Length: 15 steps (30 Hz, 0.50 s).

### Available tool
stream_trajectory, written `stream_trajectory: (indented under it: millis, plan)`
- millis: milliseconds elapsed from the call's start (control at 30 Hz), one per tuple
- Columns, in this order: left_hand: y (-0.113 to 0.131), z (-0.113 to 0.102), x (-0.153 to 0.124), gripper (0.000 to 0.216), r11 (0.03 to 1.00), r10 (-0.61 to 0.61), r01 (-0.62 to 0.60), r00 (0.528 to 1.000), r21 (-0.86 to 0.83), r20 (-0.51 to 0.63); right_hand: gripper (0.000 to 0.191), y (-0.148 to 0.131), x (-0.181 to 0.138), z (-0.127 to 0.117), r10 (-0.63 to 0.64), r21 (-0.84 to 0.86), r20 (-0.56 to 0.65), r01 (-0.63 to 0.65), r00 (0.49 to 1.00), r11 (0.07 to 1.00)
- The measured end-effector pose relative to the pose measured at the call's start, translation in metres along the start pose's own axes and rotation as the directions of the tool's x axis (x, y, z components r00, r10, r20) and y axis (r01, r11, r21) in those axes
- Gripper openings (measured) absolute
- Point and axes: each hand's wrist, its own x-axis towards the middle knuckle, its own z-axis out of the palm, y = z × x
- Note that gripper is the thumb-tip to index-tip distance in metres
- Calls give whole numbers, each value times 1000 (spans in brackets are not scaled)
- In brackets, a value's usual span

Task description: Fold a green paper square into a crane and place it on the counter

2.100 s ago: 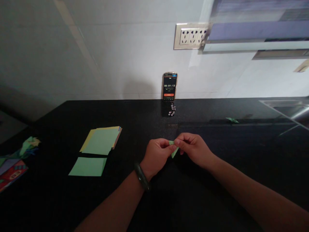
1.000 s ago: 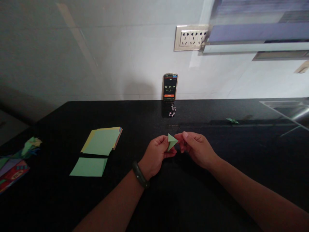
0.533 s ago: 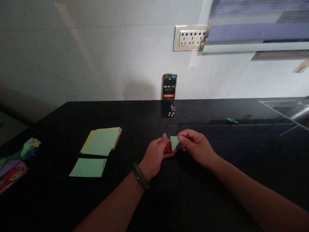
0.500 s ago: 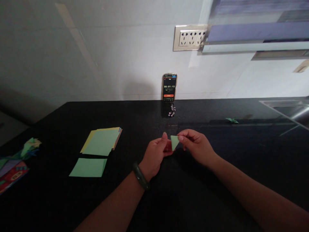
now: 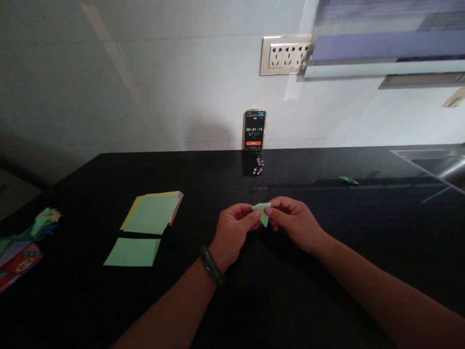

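A small piece of folded light-green paper (image 5: 264,219) is held up between both hands above the black countertop. My left hand (image 5: 234,231), with a dark bangle (image 5: 212,265) on its wrist, pinches the paper's left side between thumb and fingers. On the other side, my right hand (image 5: 296,222) grips it the same way, its thumb close to the left thumb. The paper spreads at the top and narrows to a point below the thumbs. Its inner folds are partly hidden by the fingers.
To the left lie a stack of coloured paper (image 5: 150,214) and a folded green sheet (image 5: 131,252). Paper scraps and a red packet (image 5: 22,265) sit at far left. A phone (image 5: 254,131) showing a timer leans on the wall. A small green folded-paper piece (image 5: 349,180) rests at right.
My left thumb and fingers have closed onto the paper, where the thumb was raised before. The paper has turned from a flat triangle to a shape with a spread top.
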Motion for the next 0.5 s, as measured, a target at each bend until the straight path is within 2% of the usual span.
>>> stream_trajectory:
  millis: [267,500]
  plan:
    - [-2,1,0,19,999,37,-37,999,-18,0,23,8,0,5,53,169,19,-55,998,984]
    - [-3,2,-2,17,997,40,-39,999,-67,18,18,10,0,7,31,165,-27,-26,999,986]
